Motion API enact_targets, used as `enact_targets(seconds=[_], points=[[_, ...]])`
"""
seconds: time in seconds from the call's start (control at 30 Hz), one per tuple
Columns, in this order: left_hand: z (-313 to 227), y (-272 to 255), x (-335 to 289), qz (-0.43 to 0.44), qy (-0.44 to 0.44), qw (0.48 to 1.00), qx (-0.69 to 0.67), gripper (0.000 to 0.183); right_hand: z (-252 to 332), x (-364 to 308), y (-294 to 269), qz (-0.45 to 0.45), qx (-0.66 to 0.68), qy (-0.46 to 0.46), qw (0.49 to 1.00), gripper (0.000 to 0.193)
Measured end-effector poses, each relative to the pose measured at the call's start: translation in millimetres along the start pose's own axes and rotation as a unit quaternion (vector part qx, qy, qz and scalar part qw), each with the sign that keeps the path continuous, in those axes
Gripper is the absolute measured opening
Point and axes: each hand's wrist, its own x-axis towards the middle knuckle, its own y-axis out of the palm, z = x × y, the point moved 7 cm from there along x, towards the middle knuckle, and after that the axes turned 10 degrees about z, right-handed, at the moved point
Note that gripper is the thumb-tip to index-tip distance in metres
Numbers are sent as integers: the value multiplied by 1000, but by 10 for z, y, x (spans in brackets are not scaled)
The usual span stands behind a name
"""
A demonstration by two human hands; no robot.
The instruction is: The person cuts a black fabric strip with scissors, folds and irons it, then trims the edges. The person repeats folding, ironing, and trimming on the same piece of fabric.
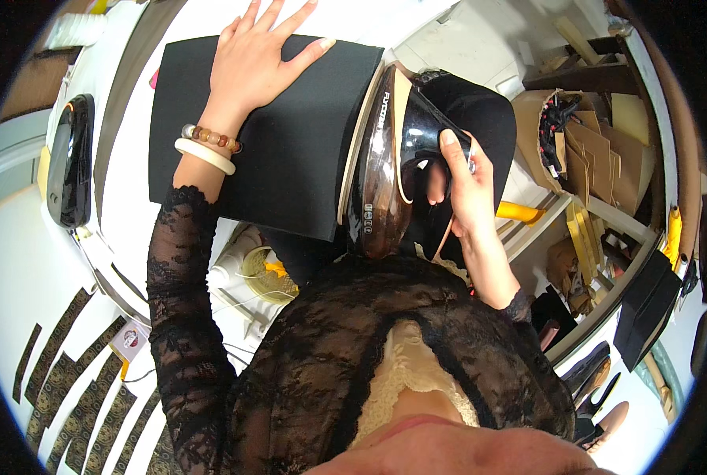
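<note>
A flat black sheet (290, 150) lies before me, part of it on a white surface. My left hand (254, 67) rests flat across its far edge, fingers spread and holding nothing; a beaded bracelet and a pale bangle circle that wrist. In my right hand (470, 186) is the handle of a dark, glossy clothes iron (381, 166), tipped on its side with its soleplate toward the sheet. The iron's edge meets or overlaps the sheet's right edge; which of these I cannot tell. Part of the right fingers is hidden behind the handle.
At the left stands a black oval device (72, 162). Dark patterned strips (76, 388) lie at lower left. To the right, shelving holds cardboard pieces (606, 150) and a yellow roll (519, 212). A yellowish basket (270, 277) sits below; shoes (606, 419) are at lower right.
</note>
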Motion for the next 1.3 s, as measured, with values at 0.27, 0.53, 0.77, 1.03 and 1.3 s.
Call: enact_targets(seconds=[0.27,0.53,0.77,1.03,1.3], points=[[187,-201,-314,-160,117,979,-49,63,39,251,-129,35,148,31,988,28],[-599,40,-2064,89,122,988,-24,73,481,164,-640,12,160,-70,985,27],[-262,-1113,-2047,-251,115,961,-16,29,1245,-92,-660,24,83,-224,971,29],[141,-2761,-1906,-304,54,944,-115,28,1736,-170,-354,96,114,-280,949,36],[701,-1810,-1411,-110,-87,983,-120,56,1247,338,313,276,164,-40,946,42]])
